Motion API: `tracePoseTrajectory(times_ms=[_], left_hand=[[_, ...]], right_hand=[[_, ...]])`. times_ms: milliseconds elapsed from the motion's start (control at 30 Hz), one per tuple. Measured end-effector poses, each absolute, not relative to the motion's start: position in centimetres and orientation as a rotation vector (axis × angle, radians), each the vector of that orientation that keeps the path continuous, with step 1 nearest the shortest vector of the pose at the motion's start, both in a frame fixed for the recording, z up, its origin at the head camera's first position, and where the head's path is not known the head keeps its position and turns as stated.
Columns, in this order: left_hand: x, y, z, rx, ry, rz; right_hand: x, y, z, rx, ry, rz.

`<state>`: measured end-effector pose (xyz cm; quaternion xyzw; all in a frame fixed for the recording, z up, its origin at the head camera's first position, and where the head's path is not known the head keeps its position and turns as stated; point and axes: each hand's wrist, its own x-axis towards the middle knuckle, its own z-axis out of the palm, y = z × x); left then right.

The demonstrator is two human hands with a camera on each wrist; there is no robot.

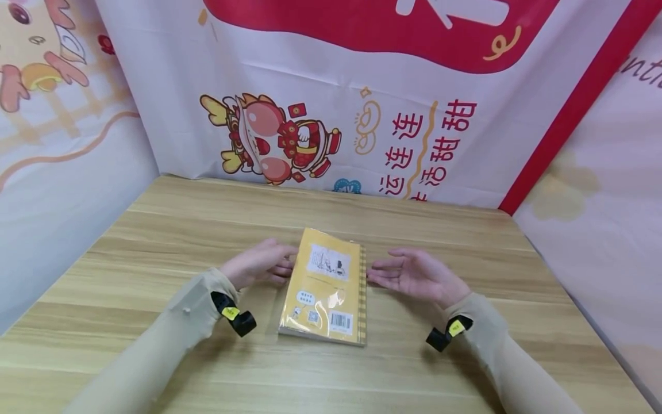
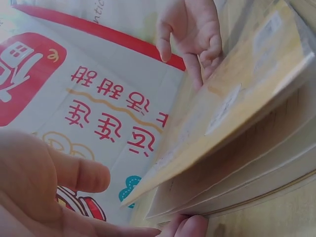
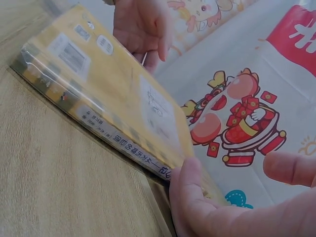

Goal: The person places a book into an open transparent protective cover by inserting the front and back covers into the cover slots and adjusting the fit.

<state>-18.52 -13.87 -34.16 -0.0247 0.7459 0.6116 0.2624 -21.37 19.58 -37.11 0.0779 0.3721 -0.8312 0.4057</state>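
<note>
A yellow book (image 1: pixel 322 292) in a clear plastic sleeve lies on the table with its barcode side up and its checked spine to the right. In the left wrist view, the cover (image 2: pixel 232 103) stands a little apart from the pages along the open edge. My left hand (image 1: pixel 261 263) is at that left edge, fingertips (image 2: pixel 190 228) right by the pages and thumb spread away. On the other side, my right hand (image 1: pixel 416 275) rests its fingertips (image 3: pixel 190 180) against the spine, palm turned inward and thumb raised.
The wooden table (image 1: pixel 207 374) runs back to a printed cloth (image 1: pixel 320 69) with red characters and a cartoon figure. More printed cloth hangs at the left and right sides. Each wrist carries a small black camera (image 1: pixel 243 323) on a strap.
</note>
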Motion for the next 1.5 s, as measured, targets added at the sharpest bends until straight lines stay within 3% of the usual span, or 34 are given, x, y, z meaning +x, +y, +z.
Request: tracePoseTrajectory(times_ms=[533,933,1500], left_hand=[[-18.4,-13.3,-34.7,-0.079,1.933,1.698],[-18.3,-12.9,-34.8,-0.043,1.995,1.643],[-17.5,-11.9,-35.0,0.174,2.188,1.473]], right_hand=[[-21.0,19.1,-36.6,0.175,1.119,-2.095],[-20.3,17.8,-36.4,-0.082,1.296,-1.998],[-19.3,16.4,-36.9,-0.096,1.447,-1.924]])
